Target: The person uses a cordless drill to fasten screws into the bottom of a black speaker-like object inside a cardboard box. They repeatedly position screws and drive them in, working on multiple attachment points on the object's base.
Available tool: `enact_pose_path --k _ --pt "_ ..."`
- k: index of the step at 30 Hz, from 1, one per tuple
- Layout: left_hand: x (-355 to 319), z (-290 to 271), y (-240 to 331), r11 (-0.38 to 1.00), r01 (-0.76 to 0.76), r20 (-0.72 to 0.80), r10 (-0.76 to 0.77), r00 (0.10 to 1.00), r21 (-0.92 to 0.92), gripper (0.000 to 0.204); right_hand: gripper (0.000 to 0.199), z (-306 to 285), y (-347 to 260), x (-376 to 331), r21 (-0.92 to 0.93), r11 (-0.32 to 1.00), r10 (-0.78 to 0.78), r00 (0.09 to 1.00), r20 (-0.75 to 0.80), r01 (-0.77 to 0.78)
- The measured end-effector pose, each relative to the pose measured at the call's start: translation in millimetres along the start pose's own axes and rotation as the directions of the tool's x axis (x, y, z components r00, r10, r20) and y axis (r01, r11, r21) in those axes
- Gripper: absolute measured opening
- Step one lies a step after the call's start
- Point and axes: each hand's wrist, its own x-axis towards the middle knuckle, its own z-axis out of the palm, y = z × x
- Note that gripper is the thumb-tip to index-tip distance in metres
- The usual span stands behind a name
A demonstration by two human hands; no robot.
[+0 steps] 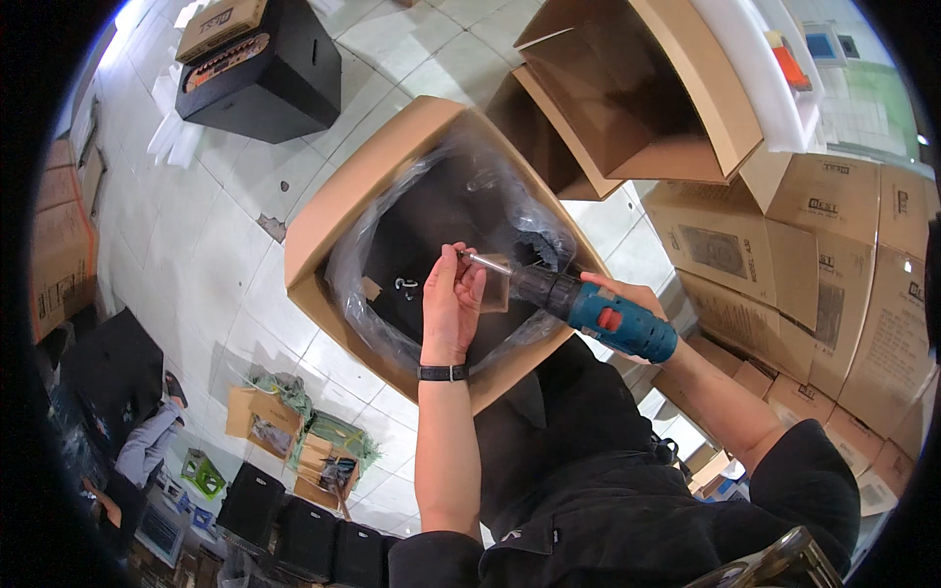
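Big open carton [328, 211] is taking up the middle of the view, and the teal power drill [643, 336] is hovering over its opening. Looks to me like the bit end is getting sorted, maybe something small being seated there, but it's too tiny to tell. Next move is probably calling for holding the drill steady and keeping the tip lined up.

Materials, biggest first: the carton is showing plain brown cardboard, boxy walls. Inside, a matte black thing [417, 220] is filling most of it, with crinkly clear plastic [350, 253] bunching round the edges and catching light. The drill is looking like hard plastic, barrel-shaped. Right hand [637, 299] is wrapping its grip round that body; left hand [451, 302]'s grip is pinching the tip of the slim, shiny bit [490, 264]. Tiniest: a pale curled piece [405, 285] is showing against the black.
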Motion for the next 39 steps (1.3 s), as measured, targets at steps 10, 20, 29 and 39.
enact_pose_path --k 10,20,29,39 --pt "18 33 -26 0.984 0.099 -0.146 -0.077 0.986 0.147 0.03 0.057 -28 -11 -9 -0.329 0.932 -0.144 0.989 0.042 0.15" --pt "69 53 -53 0.995 0.099 -0.254 -0.098 0.962 -0.009 0.029 0.067 -25 1 10 -0.388 0.909 -0.212 0.971 -0.11 0.155" --pt "96 33 -50 0.976 0.209 -0.314 -0.179 0.932 0.064 0.028 0.07 -21 3 33 -0.39 0.921 -0.05 0.997 -0.066 0.021" --pt "106 15 -49 0.971 0.201 -0.304 -0.154 0.94 0.13 0.039 0.074 -28 11 47 -0.456 0.885 -0.11 0.994 -0.011 0.093"
